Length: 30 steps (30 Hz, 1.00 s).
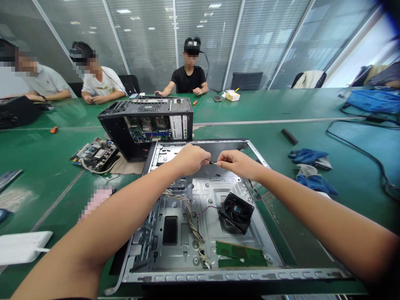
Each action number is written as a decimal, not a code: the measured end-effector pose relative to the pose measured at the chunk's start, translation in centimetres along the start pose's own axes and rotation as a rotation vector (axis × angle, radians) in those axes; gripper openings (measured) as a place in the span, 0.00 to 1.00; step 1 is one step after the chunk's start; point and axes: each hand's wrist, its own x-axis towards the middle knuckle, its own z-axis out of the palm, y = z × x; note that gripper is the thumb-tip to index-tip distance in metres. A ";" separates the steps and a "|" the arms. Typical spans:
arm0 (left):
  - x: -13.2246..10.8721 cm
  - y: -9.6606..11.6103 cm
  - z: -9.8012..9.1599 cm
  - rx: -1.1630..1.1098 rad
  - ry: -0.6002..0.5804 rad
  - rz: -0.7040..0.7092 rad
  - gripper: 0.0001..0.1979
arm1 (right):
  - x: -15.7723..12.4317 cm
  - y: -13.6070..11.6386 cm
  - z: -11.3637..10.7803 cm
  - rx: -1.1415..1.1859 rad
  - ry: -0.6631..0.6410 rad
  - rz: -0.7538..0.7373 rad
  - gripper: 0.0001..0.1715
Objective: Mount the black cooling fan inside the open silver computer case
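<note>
My left hand (193,159) is closed, its fingertips pinching one end of a small dark and orange wire (213,163). My right hand (235,162) pinches the other end between thumb and forefinger; the exact kind of wire is too small to tell. Both hands are over the far part of an open computer case (200,208) lying on its side. Inside it rest a black case fan (236,211), green memory modules (240,254) and a twisted bundle of beige cables (189,210). Thin coloured wires (254,189) show below my right wrist.
A second computer case (150,108) stands behind, beside a loose motherboard (98,154). Blue gloves (312,160) and black cables (371,146) lie to the right. A white adapter (25,246) is at left. Several people sit across the green table (306,112).
</note>
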 end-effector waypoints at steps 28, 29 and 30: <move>0.1 0.1 0.1 -0.014 0.062 0.048 0.12 | -0.1 -0.8 0.1 0.025 0.039 -0.016 0.11; 0.0 0.1 0.1 -0.017 0.060 0.045 0.12 | -0.1 -0.7 0.2 0.030 0.043 -0.018 0.11; 0.0 0.2 0.0 -0.027 0.056 0.039 0.12 | -0.1 -0.6 0.2 0.038 0.046 -0.020 0.11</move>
